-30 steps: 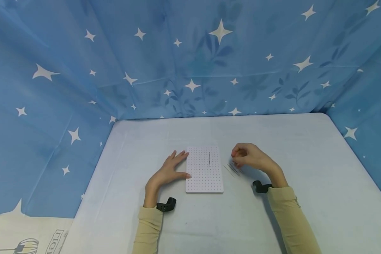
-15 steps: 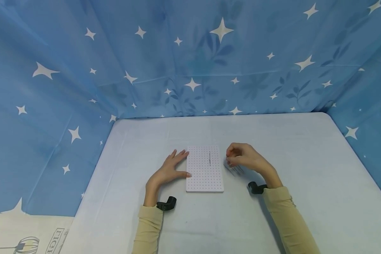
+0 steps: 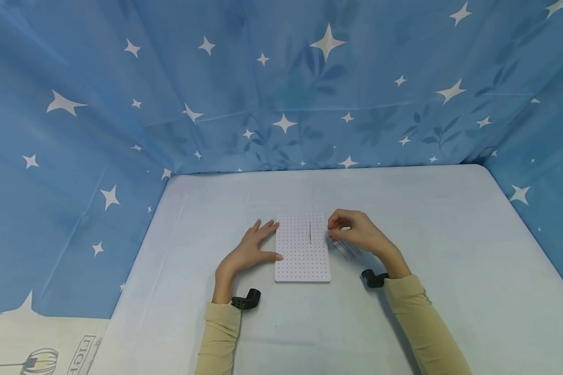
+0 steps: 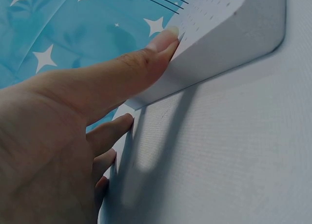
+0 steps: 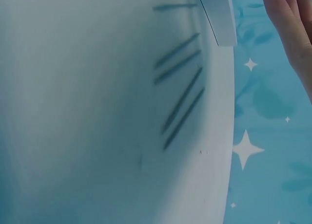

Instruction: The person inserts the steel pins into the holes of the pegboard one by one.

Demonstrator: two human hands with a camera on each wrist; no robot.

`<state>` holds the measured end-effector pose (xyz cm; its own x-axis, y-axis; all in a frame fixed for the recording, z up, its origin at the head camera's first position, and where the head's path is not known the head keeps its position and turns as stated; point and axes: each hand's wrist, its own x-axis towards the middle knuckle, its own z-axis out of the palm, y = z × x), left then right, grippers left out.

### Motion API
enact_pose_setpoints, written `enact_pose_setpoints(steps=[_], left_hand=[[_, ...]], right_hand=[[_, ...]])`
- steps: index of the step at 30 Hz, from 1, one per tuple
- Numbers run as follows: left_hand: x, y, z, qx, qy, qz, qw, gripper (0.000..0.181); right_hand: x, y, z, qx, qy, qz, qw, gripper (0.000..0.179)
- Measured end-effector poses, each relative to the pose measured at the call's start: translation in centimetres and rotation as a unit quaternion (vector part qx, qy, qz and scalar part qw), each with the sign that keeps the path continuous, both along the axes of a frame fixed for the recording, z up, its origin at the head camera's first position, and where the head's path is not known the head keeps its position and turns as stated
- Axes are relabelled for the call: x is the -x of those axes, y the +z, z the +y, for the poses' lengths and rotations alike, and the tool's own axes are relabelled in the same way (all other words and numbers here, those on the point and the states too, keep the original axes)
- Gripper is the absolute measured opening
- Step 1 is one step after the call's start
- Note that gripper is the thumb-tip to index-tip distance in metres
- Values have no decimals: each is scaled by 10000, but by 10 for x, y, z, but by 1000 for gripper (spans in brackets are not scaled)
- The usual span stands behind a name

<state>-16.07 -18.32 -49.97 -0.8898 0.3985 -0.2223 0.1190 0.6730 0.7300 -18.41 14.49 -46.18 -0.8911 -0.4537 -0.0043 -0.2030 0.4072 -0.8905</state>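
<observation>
A white pegboard with rows of small holes lies mid-table. Thin dark pins stand in it in the left wrist view; from the head they look like one short line. My left hand rests at its left edge, fingers spread, thumb pressing the upper rim. Beside the right edge my right hand pinches with thumb and index finger, seemingly on a thin pin mostly hidden by the fingertips. Several loose pins lie on the table below that hand.
A white cloth covers the table. A blue curtain with white stars hangs along its back and sides. Each wrist wears a black camera, such as the left one.
My right hand has moved left from over the loose pins to the pegboard's right edge, still pinching. The left hand and the pegboard have stayed in place.
</observation>
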Motion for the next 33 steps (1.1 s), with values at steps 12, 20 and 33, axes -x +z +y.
enact_pose_setpoints(steps=[12, 20, 33], left_hand=[[1, 0, 0, -18, 19, 59, 10000, 93], [0, -2, 0, 16, -11, 78, 10000, 93], [0, 1, 1, -52, 23, 31, 10000, 92]], right_hand=[[-2, 0, -13, -53, 26, 40, 10000, 8], [-6, -4, -21, -159, -50, 78, 9998, 6], [-8, -5, -30, -89, -10, 16, 10000, 4]])
